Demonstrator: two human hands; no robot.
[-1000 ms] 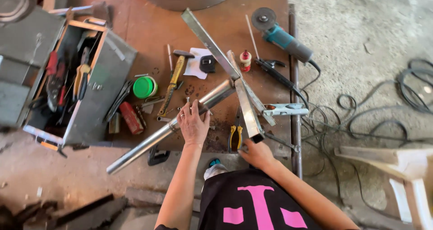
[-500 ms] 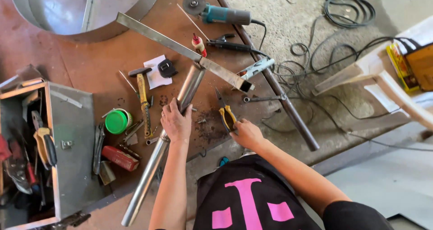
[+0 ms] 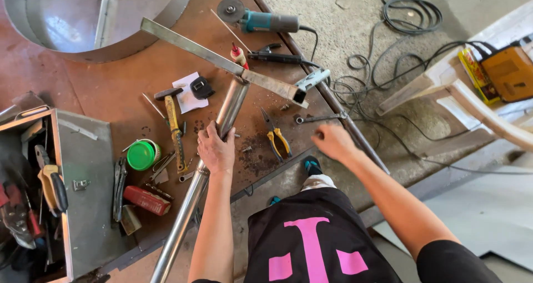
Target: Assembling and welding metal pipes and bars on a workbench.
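Note:
My left hand [image 3: 216, 148] grips a long round steel pipe [image 3: 232, 102] that lies across the rusty brown workbench [image 3: 111, 88]. The pipe's far end meets a square steel tube [image 3: 222, 61] laid crosswise. My right hand [image 3: 333, 141] hovers at the bench's right edge, fingers loosely curled and holding nothing. It is near a wrench [image 3: 319, 118] and just right of the yellow-handled pliers [image 3: 276, 138].
An angle grinder [image 3: 261, 21] and cables [image 3: 411, 16] lie at the far right. A hammer [image 3: 173, 122], a green lid [image 3: 141, 155], a red can [image 3: 147, 199] and an open toolbox [image 3: 50, 188] sit left. A large metal basin [image 3: 94, 22] is at the back, a wooden bench [image 3: 477, 105] at the right.
My right hand has left the pliers and moved right to the bench edge. My left hand stays on the pipe. My head has kept turning, shifting the bench left in view.

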